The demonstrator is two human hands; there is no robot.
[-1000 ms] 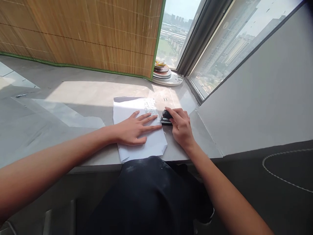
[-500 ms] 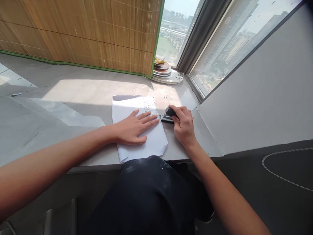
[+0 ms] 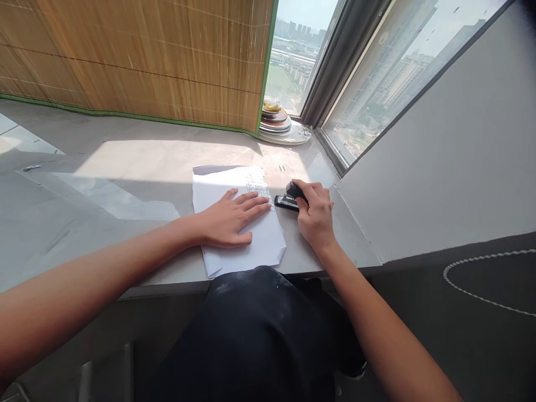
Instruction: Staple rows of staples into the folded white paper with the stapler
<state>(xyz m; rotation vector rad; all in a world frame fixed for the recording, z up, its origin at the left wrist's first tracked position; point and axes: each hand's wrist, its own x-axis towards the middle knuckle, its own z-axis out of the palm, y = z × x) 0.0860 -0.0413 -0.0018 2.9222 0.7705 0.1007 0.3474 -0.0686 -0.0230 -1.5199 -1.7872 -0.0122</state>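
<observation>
A sheet of white paper [image 3: 263,245] lies on the sill with its corners folded or curled. Dense rows of small dark marks, which look like staples [image 3: 256,181], run along its upper right part. My left hand [image 3: 234,218] rests flat on the paper, fingers spread. To the right of the paper, my right hand [image 3: 316,215] is wrapped around a black stapler [image 3: 287,202]. The stapler's front end points left and sits just off the paper's right edge. Its rear is hidden by my fingers.
Two loose staples [image 3: 282,168] lie beyond the stapler. Stacked plates [image 3: 285,131] stand in the window corner beside a hanging bamboo blind [image 3: 167,56]. A white wall [image 3: 427,156] borders the right side. My dark-clothed knee [image 3: 259,312] is at the sill's front edge [image 3: 167,287].
The stapler, in my right hand, has shifted slightly right, off the paper's edge. My left hand stays flat on the paper. The whole view has moved a little.
</observation>
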